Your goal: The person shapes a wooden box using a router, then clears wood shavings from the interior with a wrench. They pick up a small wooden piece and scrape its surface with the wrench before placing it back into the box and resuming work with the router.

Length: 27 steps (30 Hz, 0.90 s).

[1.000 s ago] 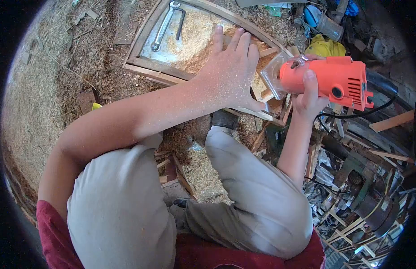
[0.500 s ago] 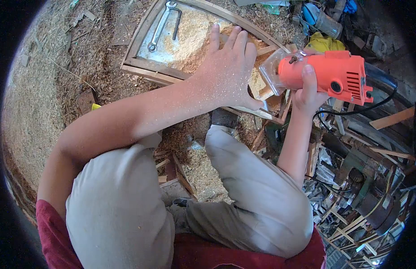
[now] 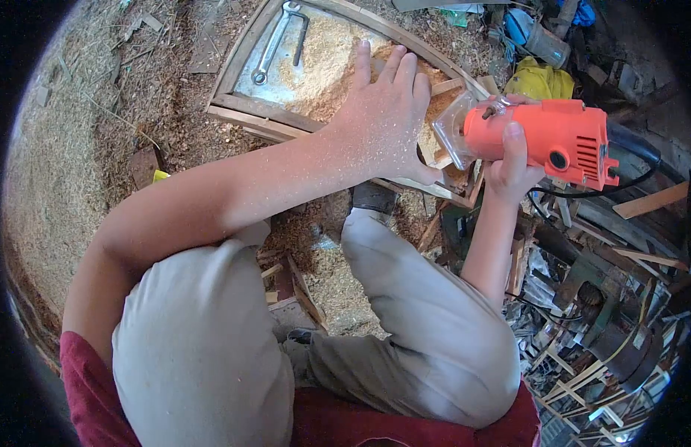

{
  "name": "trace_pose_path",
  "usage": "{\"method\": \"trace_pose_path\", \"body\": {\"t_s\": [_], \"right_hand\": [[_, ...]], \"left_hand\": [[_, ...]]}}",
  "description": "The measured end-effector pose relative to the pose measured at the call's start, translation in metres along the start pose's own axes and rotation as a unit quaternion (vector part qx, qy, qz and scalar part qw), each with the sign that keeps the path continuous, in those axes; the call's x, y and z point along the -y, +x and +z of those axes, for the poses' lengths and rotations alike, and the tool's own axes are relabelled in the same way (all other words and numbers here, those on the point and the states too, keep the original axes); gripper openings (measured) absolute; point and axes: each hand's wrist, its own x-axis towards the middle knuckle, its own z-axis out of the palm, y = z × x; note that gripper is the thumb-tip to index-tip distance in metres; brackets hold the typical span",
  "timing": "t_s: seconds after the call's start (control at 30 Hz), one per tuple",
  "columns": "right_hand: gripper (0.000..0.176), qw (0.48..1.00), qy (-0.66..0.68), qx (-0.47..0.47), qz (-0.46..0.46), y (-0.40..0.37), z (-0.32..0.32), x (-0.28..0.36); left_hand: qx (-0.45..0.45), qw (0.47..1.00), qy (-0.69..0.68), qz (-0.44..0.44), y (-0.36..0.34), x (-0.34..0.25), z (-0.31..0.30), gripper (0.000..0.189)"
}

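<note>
My right hand is wrapped round the body of a red-orange trim router, its thumb lying along the near side. The router is held on its side, with its clear plastic base facing left toward my left hand. Sawdust speckles my left hand, which lies with fingers spread over a sawdust-covered, wood-framed tray. Its thumb points right, close to the router base. Pale wood strips show beside its fingers; what lies under the palm is hidden.
A combination wrench and a hex key lie in the tray's far left part. The router's black cable trails off right. Wood scraps and a yellow bag lie on the right. Shavings cover the ground around my legs.
The router has tilted a little, its rear end dropping lower in view. My left hand stays spread over the tray, and the tray and hand appear shifted slightly right.
</note>
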Motion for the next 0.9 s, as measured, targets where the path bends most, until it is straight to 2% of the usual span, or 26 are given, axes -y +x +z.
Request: {"method": "trace_pose_path", "body": {"t_s": [0.13,0.23,0.33,0.43,0.53,0.63,0.9], "right_hand": [[0.055,0.999,-0.023,0.026,-0.008,0.009,-0.004,-0.004],[0.066,0.998,0.043,0.043,-0.006,0.016,-0.003,-0.006],[0.067,0.998,0.047,0.009,-0.028,0.016,0.005,-0.004],[0.067,0.999,0.042,0.018,-0.022,0.016,0.000,-0.006],[0.066,0.999,0.046,0.014,-0.011,0.013,-0.001,-0.004],[0.055,0.999,-0.047,0.012,0.005,0.009,-0.013,-0.002],[0.056,0.997,0.062,-0.051,-0.009,-0.003,-0.010,0.004]], "left_hand": [[0.006,1.000,-0.009,0.004,0.002,0.000,-0.002,0.122],[0.001,1.000,-0.014,0.002,0.002,0.000,0.000,0.118],[-0.005,1.000,-0.018,0.001,0.002,0.001,0.001,0.115],[-0.011,1.000,-0.020,-0.001,0.001,0.000,0.002,0.113],[-0.011,1.000,-0.018,-0.003,0.000,-0.001,0.001,0.113],[-0.016,1.000,-0.013,-0.005,0.000,0.000,0.002,0.113],[0.006,1.000,-0.010,-0.009,0.002,-0.002,-0.001,0.114]]}}
